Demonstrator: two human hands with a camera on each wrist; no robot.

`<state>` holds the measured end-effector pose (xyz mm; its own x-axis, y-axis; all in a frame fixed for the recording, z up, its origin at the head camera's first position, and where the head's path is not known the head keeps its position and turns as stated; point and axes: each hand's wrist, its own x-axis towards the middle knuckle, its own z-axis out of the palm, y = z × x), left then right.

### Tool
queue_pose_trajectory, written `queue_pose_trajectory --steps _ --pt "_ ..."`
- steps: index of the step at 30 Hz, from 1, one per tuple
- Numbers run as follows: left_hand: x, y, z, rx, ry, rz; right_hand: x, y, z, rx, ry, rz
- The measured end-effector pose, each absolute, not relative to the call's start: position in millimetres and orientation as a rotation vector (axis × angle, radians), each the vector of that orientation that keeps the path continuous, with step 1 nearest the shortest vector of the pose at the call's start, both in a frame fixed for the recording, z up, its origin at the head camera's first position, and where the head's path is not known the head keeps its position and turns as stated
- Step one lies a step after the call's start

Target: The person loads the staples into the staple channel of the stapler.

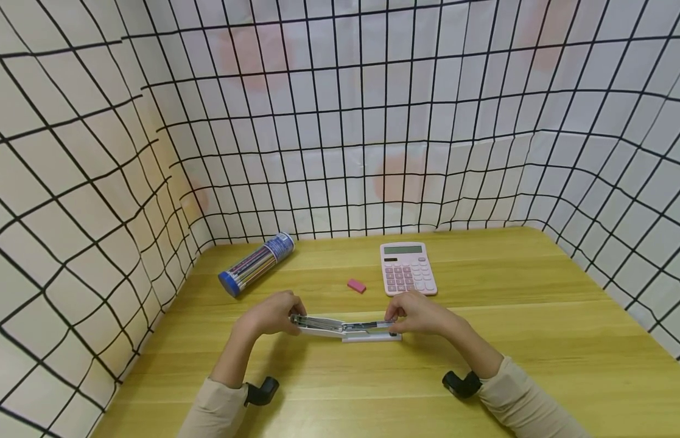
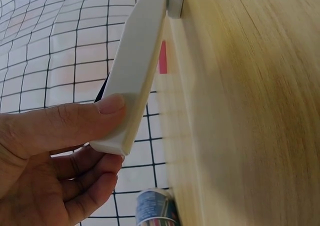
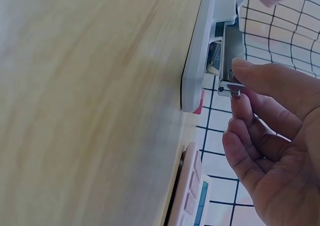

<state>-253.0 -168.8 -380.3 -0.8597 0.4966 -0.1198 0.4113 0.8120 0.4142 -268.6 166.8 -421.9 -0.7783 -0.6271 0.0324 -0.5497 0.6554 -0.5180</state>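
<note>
A white stapler lies unfolded on the table, its top arm swung far back to the left. My left hand pinches the free end of that arm; in the left wrist view the thumb presses the smooth white cover. At the other end, my right hand pinches the tip of the metal staple magazine between thumb and fingers. The magazine is raised above the white base, with a gap between them in the right wrist view.
Behind the stapler lies a small pink eraser. A pink calculator sits behind my right hand. To the back left, a clear tube of pencils with a blue end lies on its side. Grid-patterned cloth walls in the wooden table.
</note>
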Motion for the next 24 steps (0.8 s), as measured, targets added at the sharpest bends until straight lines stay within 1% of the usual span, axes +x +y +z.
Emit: queue_pose_trajectory --steps 24 --pt "-252.2 -167.7 -377.1 0.694 2.784 0.553 -270.8 171.1 -426.8 -0.997 2.735 -0.760"
